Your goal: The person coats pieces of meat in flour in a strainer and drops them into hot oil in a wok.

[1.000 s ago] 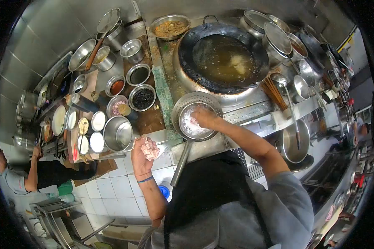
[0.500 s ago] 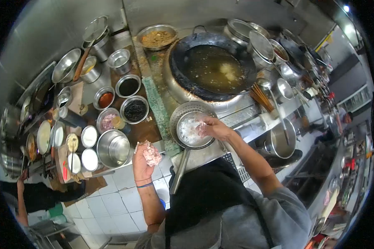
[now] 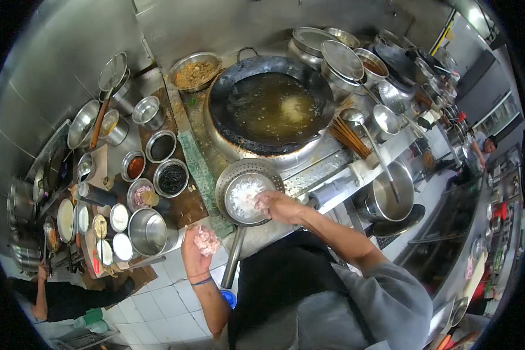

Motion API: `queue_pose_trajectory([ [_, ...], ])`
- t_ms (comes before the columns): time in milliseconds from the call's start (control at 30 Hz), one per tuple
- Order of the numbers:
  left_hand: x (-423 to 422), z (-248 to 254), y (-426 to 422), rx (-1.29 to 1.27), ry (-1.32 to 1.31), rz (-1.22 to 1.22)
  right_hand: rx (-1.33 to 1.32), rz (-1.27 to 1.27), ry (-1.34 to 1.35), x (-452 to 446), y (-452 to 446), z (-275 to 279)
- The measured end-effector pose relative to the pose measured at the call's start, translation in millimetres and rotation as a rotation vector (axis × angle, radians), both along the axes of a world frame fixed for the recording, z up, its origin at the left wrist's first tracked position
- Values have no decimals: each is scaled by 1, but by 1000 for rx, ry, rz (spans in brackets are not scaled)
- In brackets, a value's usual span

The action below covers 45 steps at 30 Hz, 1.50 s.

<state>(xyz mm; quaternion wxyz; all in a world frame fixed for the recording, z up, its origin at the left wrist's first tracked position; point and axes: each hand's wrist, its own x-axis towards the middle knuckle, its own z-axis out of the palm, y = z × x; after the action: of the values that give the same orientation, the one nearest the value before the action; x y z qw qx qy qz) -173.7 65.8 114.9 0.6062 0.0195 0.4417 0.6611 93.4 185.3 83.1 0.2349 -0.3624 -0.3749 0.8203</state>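
Observation:
My left hand (image 3: pixel 193 254) is closed around a clump of raw pink meat (image 3: pixel 206 240), held at the counter's front edge. A metal bowl (image 3: pixel 234 217) of white powder (image 3: pixel 245 191) rests in a perforated strainer (image 3: pixel 221 185) with a long metal handle. Over the bowl's right side reaches my right hand (image 3: pixel 281 206), fingers drawn together at the powder. Whatever they pinch is too small to make out. Beyond the strainer, a large black wok (image 3: pixel 223 131) holds oil, with a pale lump (image 3: pixel 297 109) frying in it.
Left of the wok stand a steel pot (image 3: pixel 137 230), several sauce containers and a pan of cooked food (image 3: pixel 195 73). On the right are wooden sticks (image 3: pixel 349 139), a ladle (image 3: pixel 379 151) and a deep pot (image 3: pixel 399 175). Another person's arm (image 3: pixel 41 291) shows at lower left.
The whole view has shifted, so the wok and bowl appear farther left. My right hand remains at the bowl, its fingers drawn closer together. The left hand still holds the meat.

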Motion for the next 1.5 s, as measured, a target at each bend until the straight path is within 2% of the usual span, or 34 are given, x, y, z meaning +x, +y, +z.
queue_pose_trajectory([
  [33,4,-1,-4,9,4,20,-50,42,27,1,-3,-2],
  [133,22,12,-16,0,14,40,277,183,-90,7,-5,41],
  [267,46,19,-29,-3,67,126,1600,-53,-391,43,66,92],
  [300,51,23,-31,-9,88,143,1712,-34,-639,57,96,114],
  [333,55,25,-33,-2,85,130,1688,-130,-772,69,126,122],
  [367,59,25,-35,3,61,145,1828,-179,-774,88,163,125],
  [433,67,23,-34,19,13,170,1685,-31,-1007,121,228,111],
  [467,76,30,-30,-8,81,178,1539,108,-1118,136,268,96],
  [500,80,31,-29,69,12,98,1379,246,-1217,145,286,92],
  [567,82,34,-27,227,-121,-52,1450,24,-1205,160,293,81],
  [600,94,45,-23,178,-61,7,1482,-77,-1184,159,292,78],
  [633,89,33,-24,386,-202,-114,1748,-154,-993,155,281,84],
  [700,93,42,-13,416,-124,-177,1562,-268,-827,112,208,129],
  [767,97,39,-1,342,-43,-201,1613,-143,-593,79,143,142],
  [867,101,45,22,334,62,-339,1235,255,-349,46,79,123],
  [900,104,44,31,339,91,-402,1191,218,-200,31,67,99],
  [933,109,48,36,300,140,-407,1102,219,-169,22,54,92],
  [967,114,56,40,295,210,-445,1279,268,-66,13,52,59],
  [1000,114,49,42,220,404,-418,912,332,-101,10,40,68],
  [1033,120,56,49,194,453,-451,1047,197,-43,-2,40,42],
  [1067,113,39,58,215,550,-522,1189,25,47,-18,39,23],
  [1100,126,56,63,214,543,-513,1157,51,-76,-9,39,32],
  [1133,115,34,70,195,433,-543,1133,69,-188,-7,35,37],
  [1200,114,23,80,169,557,-588,1157,70,-372,5,33,41],
  [1233,119,27,82,196,519,-621,1214,56,-452,5,31,41],
  [1267,118,24,86,203,566,-659,1182,-70,-411,3,32,33],
  [1367,120,24,92,257,698,-718,961,-135,-458,16,23,48],
  [1400,125,28,96,284,741,-729,962,-149,-437,29,18,60],
  [1500,138,42,107,291,543,-793,995,-315,-359,49,16,66],
])
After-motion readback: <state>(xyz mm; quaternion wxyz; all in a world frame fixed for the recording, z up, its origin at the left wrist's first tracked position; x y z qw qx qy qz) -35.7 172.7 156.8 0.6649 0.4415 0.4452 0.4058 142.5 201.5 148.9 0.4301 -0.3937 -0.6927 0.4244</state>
